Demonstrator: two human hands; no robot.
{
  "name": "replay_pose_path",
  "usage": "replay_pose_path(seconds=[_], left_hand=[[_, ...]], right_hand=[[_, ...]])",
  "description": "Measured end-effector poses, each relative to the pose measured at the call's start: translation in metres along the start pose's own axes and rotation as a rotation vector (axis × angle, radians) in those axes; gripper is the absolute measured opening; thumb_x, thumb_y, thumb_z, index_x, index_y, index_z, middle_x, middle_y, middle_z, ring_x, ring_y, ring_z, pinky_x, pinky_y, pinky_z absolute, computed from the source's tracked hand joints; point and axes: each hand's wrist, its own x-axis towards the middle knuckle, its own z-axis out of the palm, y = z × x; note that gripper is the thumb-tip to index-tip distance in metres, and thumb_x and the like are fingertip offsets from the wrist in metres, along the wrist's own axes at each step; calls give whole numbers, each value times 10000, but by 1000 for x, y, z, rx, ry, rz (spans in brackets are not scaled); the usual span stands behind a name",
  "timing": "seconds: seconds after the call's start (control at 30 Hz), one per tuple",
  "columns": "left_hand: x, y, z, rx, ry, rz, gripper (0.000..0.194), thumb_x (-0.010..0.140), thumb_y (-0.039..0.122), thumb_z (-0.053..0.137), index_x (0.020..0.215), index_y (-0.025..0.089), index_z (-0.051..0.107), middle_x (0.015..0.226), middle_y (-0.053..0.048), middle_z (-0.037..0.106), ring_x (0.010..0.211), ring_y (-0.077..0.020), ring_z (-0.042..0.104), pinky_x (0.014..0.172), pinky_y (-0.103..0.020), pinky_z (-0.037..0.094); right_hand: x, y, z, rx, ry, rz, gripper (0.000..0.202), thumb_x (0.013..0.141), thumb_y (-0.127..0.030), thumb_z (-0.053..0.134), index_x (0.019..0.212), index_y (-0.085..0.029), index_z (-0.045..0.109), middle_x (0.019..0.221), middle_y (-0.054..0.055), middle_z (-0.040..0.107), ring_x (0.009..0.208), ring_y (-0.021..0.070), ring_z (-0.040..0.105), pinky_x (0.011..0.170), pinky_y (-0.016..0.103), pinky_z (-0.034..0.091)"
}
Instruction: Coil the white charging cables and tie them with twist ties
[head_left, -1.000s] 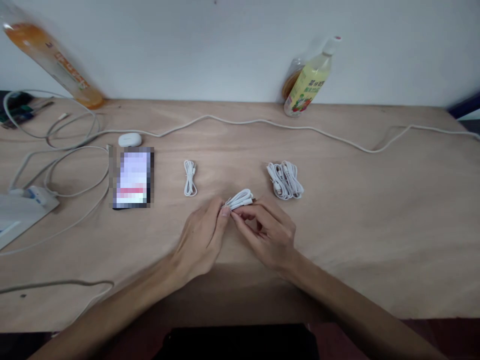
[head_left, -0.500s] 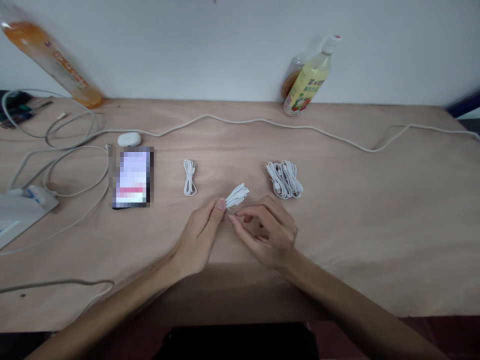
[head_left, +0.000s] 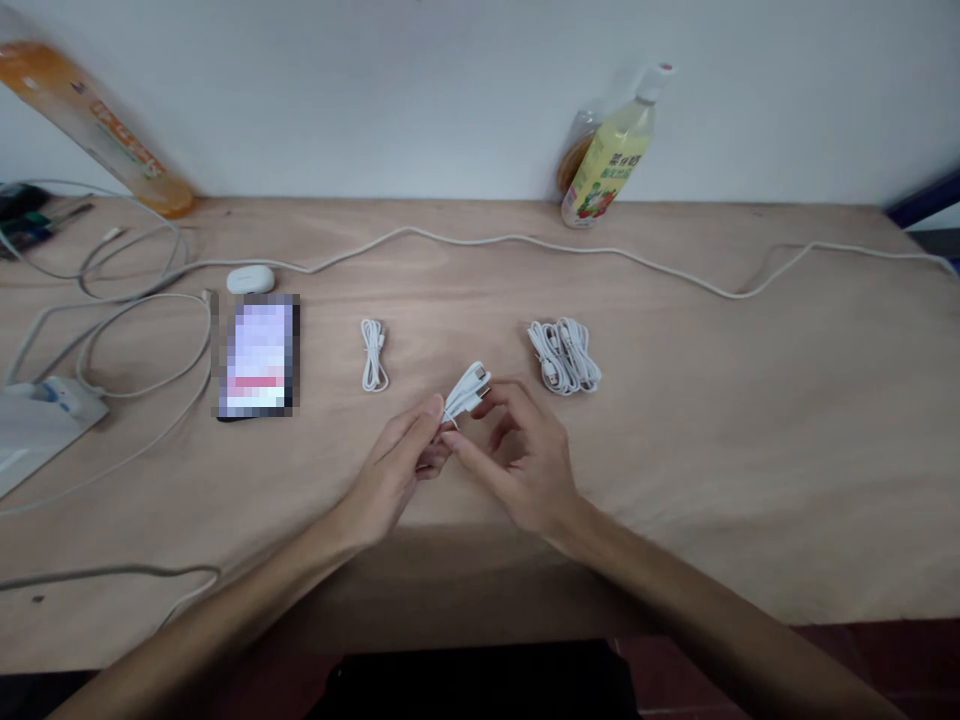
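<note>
Left hand under my control pinches a coiled white cable bundle between thumb and fingers, above the near middle of the table, its plug ends pointing far and right. My right hand curves just beside it on the right, thumb and forefinger bent and set apart; working remotely, I cannot tell whether either tip touches the cable. As I judge it, this bundle's coiling is done, and a thin tie seems to show near the pinched end, too small for me to say whether it is fastened. One folded bundle lies farther off to the left, a cluster of bundles farther off to the right, all looking finished; only the held one remains off the table
</note>
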Motion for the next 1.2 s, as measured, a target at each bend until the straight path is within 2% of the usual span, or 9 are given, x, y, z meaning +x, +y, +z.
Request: replay_pose_path(seconds=[0.1,0.33,0.5,0.73,0.8,0.87,1.0,1.1,1.2], left_hand=[[2,-1,-1,-16,-44,4,639,806,775,796,777,229,465,675,87,290,590,-92,184,523,-251,170],[0,3,-3,14,-94,-28,584,900,721,710,724,231,445,662,89,228,591,-103,128,524,-274,142],[0,3,-3,4,-167,-28,560,970,664,631,692,247,381,643,81,215,576,-114,140,520,-286,149],[1,3,-2,-44,-192,-25,550,976,634,644,689,243,387,638,84,214,571,-112,137,520,-284,149],[2,3,-2,-30,-175,-14,557,968,650,649,688,242,393,641,84,216,573,-111,134,523,-285,150],[3,3,-3,8,-143,8,575,952,679,657,685,241,397,644,81,230,577,-111,137,529,-288,155],[3,3,-5,92,-89,88,593,926,725,669,692,238,424,656,72,274,589,-118,170,547,-296,199],[3,5,-5,147,-79,119,555,955,717,632,725,227,508,675,56,328,602,-134,239,575,-306,265],[2,5,-5,192,-64,133,520,967,699,619,759,227,560,692,37,398,627,-156,305,618,-322,338]], right_hand=[[0,1,0,28,0,8,102,995,-275,761,993,-238,666,1000,22,720,772,140,671,571,239,540],[1,3,0,62,3,22,87,1011,-267,762,967,-234,695,930,5,735,759,136,682,560,235,527],[0,4,-3,9,27,-33,56,1029,-249,736,980,-243,709,924,7,760,755,147,689,570,261,538],[1,1,-4,36,48,-43,49,1005,-243,765,970,-240,731,894,6,760,741,140,684,560,244,533],[2,0,-3,115,37,20,47,995,-256,761,960,-240,735,892,9,760,754,144,689,556,239,528],[2,-1,-2,244,5,152,74,984,-292,761,942,-239,731,883,7,749,726,136,674,530,227,512],[6,2,-2,581,-172,445,240,968,-454,770,919,-230,700,812,-20,679,565,92,548,439,192,473],[9,6,-2,750,-272,529,343,956,-561,764,934,-226,697,783,-21,656,552,96,526,427,195,490],[9,8,-1,854,-317,563,371,951,-593,759,951,-228,693,788,-14,658,567,106,541,412,198,485]])
